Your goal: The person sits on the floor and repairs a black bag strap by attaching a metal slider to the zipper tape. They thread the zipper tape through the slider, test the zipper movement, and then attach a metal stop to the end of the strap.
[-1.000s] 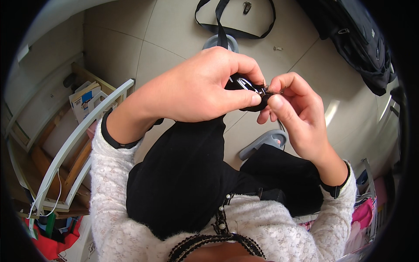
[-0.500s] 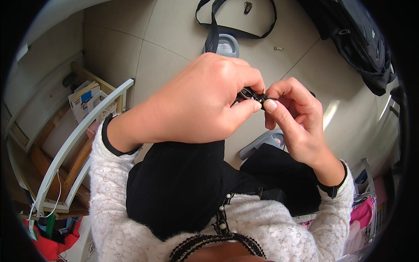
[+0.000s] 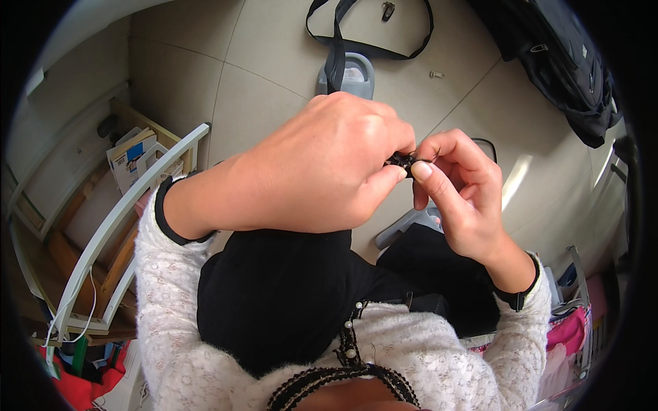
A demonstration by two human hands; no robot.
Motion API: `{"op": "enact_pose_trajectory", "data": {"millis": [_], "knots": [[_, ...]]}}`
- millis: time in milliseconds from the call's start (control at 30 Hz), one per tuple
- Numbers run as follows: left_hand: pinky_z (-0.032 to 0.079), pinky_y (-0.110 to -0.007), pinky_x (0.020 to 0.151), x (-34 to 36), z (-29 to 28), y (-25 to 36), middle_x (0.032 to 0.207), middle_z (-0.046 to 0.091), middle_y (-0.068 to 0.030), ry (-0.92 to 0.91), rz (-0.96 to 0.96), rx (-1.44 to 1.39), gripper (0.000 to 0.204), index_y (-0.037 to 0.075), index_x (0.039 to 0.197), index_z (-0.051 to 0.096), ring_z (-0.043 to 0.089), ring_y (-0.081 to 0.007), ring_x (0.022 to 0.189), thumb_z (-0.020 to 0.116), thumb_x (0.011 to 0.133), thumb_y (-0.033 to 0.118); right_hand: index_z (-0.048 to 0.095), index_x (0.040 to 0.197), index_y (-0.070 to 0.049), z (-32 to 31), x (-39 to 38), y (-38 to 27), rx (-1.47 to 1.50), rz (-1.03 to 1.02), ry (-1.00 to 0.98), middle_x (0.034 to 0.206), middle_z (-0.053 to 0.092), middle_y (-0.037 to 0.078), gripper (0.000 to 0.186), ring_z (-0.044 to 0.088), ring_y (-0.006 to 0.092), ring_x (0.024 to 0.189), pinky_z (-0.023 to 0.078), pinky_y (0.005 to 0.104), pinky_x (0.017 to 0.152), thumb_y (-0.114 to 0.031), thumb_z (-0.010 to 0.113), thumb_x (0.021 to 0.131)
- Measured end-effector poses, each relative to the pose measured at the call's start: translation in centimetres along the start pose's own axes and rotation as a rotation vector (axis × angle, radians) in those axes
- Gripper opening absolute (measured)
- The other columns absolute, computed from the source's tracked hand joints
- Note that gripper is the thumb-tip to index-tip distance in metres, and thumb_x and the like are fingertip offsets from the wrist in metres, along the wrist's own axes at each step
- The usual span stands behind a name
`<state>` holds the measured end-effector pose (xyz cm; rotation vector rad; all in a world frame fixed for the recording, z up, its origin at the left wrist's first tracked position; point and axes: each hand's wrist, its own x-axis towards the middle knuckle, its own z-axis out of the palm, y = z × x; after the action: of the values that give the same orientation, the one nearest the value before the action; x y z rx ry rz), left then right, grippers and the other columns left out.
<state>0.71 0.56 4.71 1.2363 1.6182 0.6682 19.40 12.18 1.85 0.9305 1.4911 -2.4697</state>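
Note:
Out over my lap, my left hand point(image 3: 322, 164) is closed, thumb and forefinger pinching one end of a small black piece with shiny parts point(image 3: 403, 163). At its other end, the thumb and fingertips of my right hand point(image 3: 469, 198) are pressed together. Thin dark strands stick out near those fingertips. Most of the piece is covered by my fingers, so its kind cannot be told. Behind my right hand a dark thin loop point(image 3: 490, 145) shows. Beyond my left hand a black strap point(image 3: 373, 51) lies curved on the floor, partly over a grey slipper point(image 3: 360, 75).
On the tiled floor point(image 3: 274, 68) are a dark metal clip point(image 3: 388, 11) and a small metal piece point(image 3: 436, 75). A black bag point(image 3: 562, 75) stands at the far right. A shelf with a white curved rail point(image 3: 116, 226) is at my left. Another grey slipper point(image 3: 401, 226) is below my hands.
Both hands have shifted slightly nearer to me. Less of the small piece now shows between my fingers, and more of the dark loop appears behind my right hand.

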Motion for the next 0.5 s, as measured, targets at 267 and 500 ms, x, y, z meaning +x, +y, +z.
{"op": "enact_pose_trajectory", "data": {"millis": [267,500], "knots": [[0.047,-0.031,0.062,0.2,-0.6,-0.3,0.084,0.063,-0.0099,-0.029,-0.065,-0.174,0.018,-0.002,0.099,0.066,0.060,-0.0187,0.069,0.071,0.083,0.004,0.055,0.105,0.000,0.1,0.2,-0.1,0.255,-0.018,0.015,0.090,0.062,0.007,0.009,0.064,0.0134,0.068,0.052,0.0255,0.065,-0.008,0.058,0.103],[0.048,-0.031,0.095,0.6,0.1,-1.2,0.123,0.062,-0.0122,0.201,0.040,-0.461,0.051,-0.003,0.130,0.058,0.061,-0.0191,0.113,0.079,0.084,0.004,0.051,0.115,-0.003,-0.3,0.7,-1.3,0.334,0.000,0.034,0.090,0.063,0.007,0.013,0.067,0.0195,0.074,0.056,0.0303,0.074,-0.012,0.054,0.106]]}}
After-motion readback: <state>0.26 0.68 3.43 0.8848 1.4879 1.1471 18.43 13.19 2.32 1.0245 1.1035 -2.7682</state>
